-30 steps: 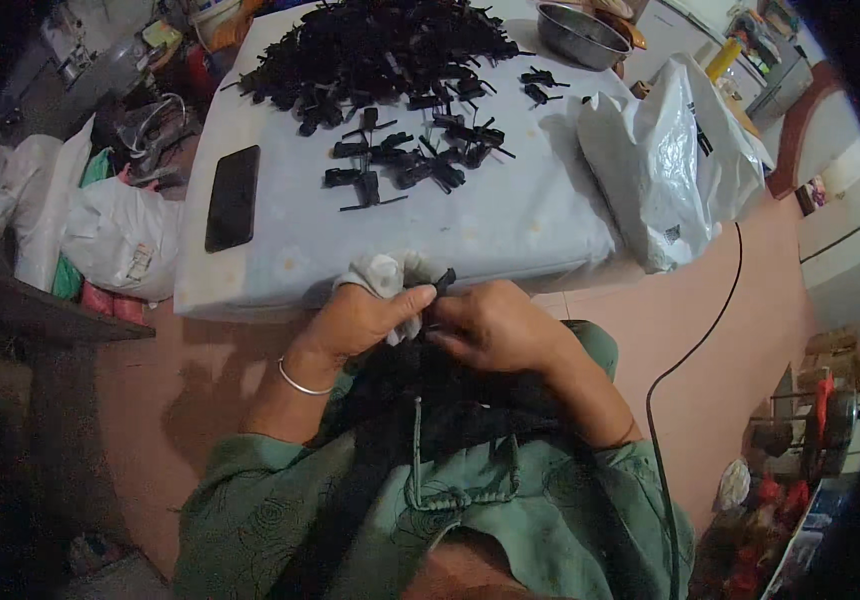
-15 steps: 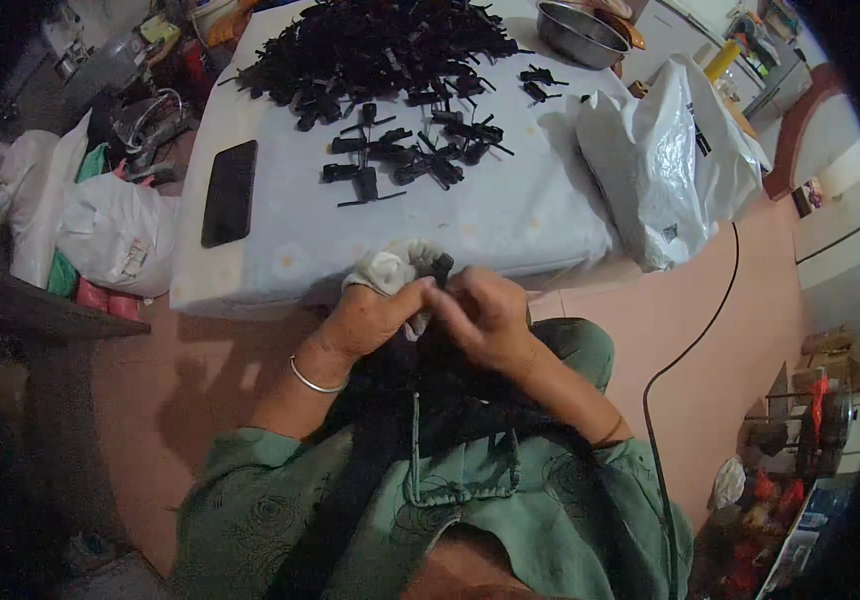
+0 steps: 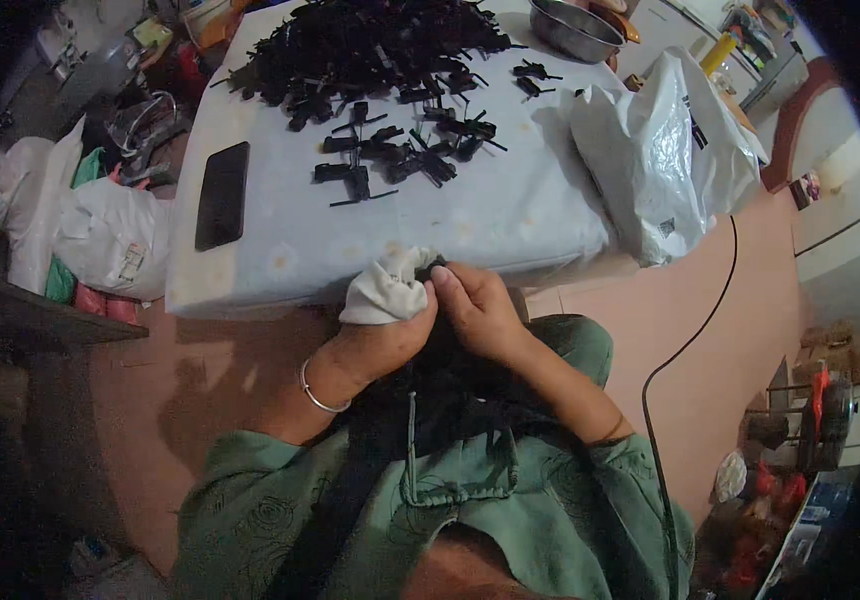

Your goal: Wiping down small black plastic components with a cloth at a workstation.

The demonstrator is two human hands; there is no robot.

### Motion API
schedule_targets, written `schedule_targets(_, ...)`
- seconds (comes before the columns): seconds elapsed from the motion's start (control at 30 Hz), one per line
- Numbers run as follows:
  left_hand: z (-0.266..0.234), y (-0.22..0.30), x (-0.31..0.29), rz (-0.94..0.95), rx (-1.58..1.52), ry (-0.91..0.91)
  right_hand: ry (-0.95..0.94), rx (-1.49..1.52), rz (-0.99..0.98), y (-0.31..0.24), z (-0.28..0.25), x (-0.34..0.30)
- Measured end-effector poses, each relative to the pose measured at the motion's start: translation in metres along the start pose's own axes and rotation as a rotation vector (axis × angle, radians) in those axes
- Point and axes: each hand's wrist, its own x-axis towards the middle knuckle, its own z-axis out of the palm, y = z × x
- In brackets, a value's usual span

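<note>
Just off the front edge of the table (image 3: 290, 285), my two hands meet over my lap. My left hand (image 3: 400, 335), with a bangle at its wrist, is closed around a bunched white cloth (image 3: 385, 290). A small black plastic part (image 3: 433, 268) pokes out beside the cloth. My right hand (image 3: 480, 305) pinches that part between thumb and fingers; most of it is hidden. Farther back on the table lie several similar black parts (image 3: 390, 155) with thin prongs, in front of a large dark pile of them (image 3: 360, 50).
A black phone (image 3: 222, 195) lies at the table's left. On the right side stand a white plastic bag (image 3: 635, 160) and, farther back, a metal bowl (image 3: 575, 30). White bags (image 3: 110, 235) rest on a shelf at left. A black cable (image 3: 685, 350) crosses the floor at right.
My hands have turned and drawn closer together. The cloth now bunches higher over my left hand, and the black part shows less. My right thumb has moved up onto it.
</note>
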Motion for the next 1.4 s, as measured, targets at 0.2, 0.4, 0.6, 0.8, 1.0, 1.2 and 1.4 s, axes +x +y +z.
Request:
schedule_targets(0.2, 0.012, -0.011, -0.006, -0.175, -0.413, 0.072, -0.095, 0.218, 0.081, 0.006, -0.004, 0.002)
schedule_targets(0.4, -0.006, -0.008, 0.001, -0.544, -0.806, -0.019, -0.192, -0.247, -0.035, 0.011, -0.026, 0.004)
schedule_targets(0.6, -0.012, -0.01, 0.002, -0.642, -1.134, -0.1, -0.03, -0.107, 0.022, -0.001, -0.03, 0.007)
schedule_targets(0.8, -0.003, -0.021, -0.003, -0.215, -0.403, -0.109, -0.039, -0.16, -0.416, 0.009, -0.028, 0.009)
schedule_targets(1.0, -0.007, -0.006, -0.004, -0.432, -0.712, -0.278, -0.05, -0.107, -0.145, -0.001, -0.018, 0.01)
schedule_targets(1.2, -0.002, -0.005, -0.005, -0.616, -0.724, -0.175, -0.084, -0.239, -0.161, -0.006, -0.017, 0.007)
schedule_targets(1.4, 0.011, -0.015, -0.01, -0.109, -0.211, -0.065, -0.102, -0.163, -0.098, -0.004, -0.005, 0.013)
